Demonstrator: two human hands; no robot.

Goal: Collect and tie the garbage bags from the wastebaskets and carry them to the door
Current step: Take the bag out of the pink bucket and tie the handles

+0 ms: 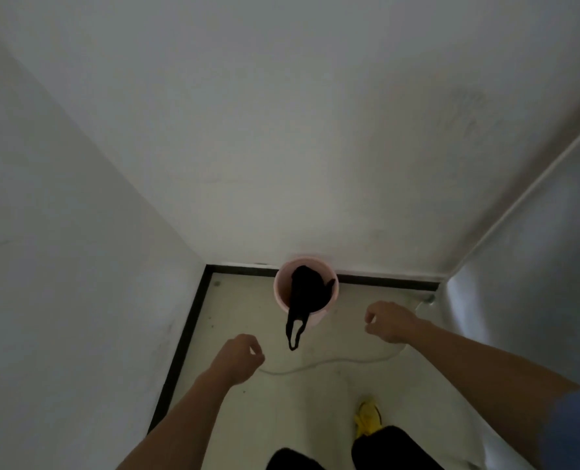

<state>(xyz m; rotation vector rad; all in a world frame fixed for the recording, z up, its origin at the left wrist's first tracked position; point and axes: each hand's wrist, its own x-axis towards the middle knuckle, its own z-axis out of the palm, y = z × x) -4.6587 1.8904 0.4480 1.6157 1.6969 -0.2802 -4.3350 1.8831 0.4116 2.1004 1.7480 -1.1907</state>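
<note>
Where the pale floor [309,395] meets the far white wall [282,147], a pink wastebasket [283,290] stands upright against the dark baseboard [383,280], roughly midway across the narrow space. A black garbage bag [307,290] sits crumpled inside it, and one looped handle of the bag [294,329] hangs over the near rim and down the outside of the basket. Both bare hands are held out in front of the basket, on the near side of it, and neither touches the basket or the bag. The left hand [239,359] is near and to the left of the hanging loop, fingers loosely curled with thumb and forefinger close together, holding nothing. The right hand [388,322] is a little farther off, to the right of the basket, likewise loosely curled and empty. A thin pale cord [336,361] lies curved on the floor between and below the two hands. On the near right, a yellow shoe [366,417] shows above dark trouser legs [393,449], and a blue sleeve edge [576,432] shows at the right arm. A white wall [61,232] closes the left side, and a pale glossy panel [536,266] closes the right, its lower corner near the right hand.
</note>
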